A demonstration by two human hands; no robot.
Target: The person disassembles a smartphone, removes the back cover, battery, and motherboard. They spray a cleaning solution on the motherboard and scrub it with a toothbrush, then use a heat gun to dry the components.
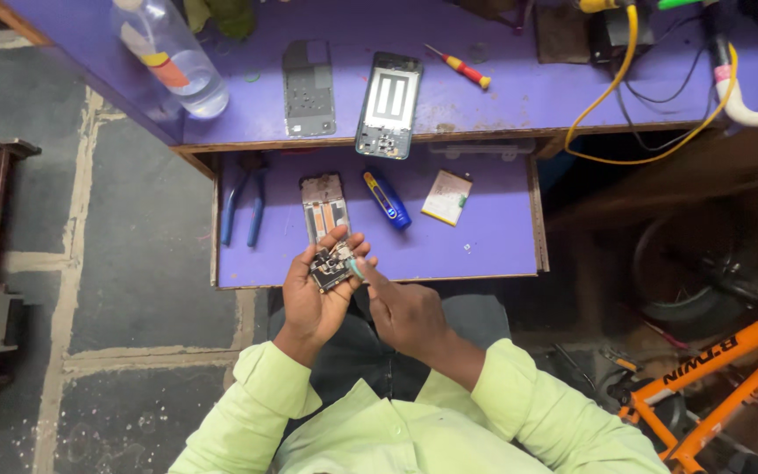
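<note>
Right now the left hand (313,294) is cupping a small circuit board (330,268) with its fingers curled round it, just in front of the purple pull-out shelf (484,237). Meanwhile the right hand (405,312) is pinching a little pale tool (357,268) (too small to tell what kind) and touching it to the board's edge. Behind them, a phone frame (324,206), a blue tube (387,200) and blue pliers (245,204) are lying on the shelf.

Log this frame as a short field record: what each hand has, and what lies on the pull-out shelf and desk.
left hand: holds small circuit board
right hand: pinches a small tool at the board; tool type unclear
shelf: blue-handled pliers, phone frame, blue tool, flat battery
desk: plastic bottle, two phone shells, red screwdriver
</note>
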